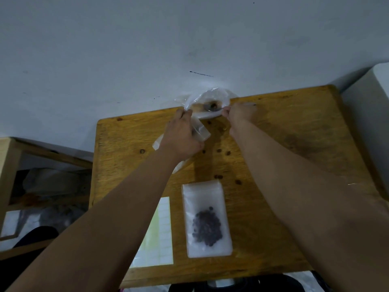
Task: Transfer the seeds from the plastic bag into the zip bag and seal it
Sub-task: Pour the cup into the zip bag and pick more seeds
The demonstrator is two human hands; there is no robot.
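At the far edge of the wooden table (294, 144), a clear plastic bag (210, 95) stands with its mouth held open. My left hand (181, 135) pinches the bag's left rim. A second piece of clear plastic (202, 132) sticks out from under that palm. My right hand (240, 115) grips a metal spoon (211, 107), whose bowl sits inside the bag's mouth with a few brown seeds on it. Nearer to me, a small zip bag (207, 220) lies flat on the table with a heap of dark seeds inside.
Several loose seeds (219, 176) lie scattered on the table between the two bags. A sheet of white square labels (162, 228) lies left of the zip bag. A grey wall stands right behind the table. A wooden shelf (12, 165) stands at the left, a white block (370, 114) at the right.
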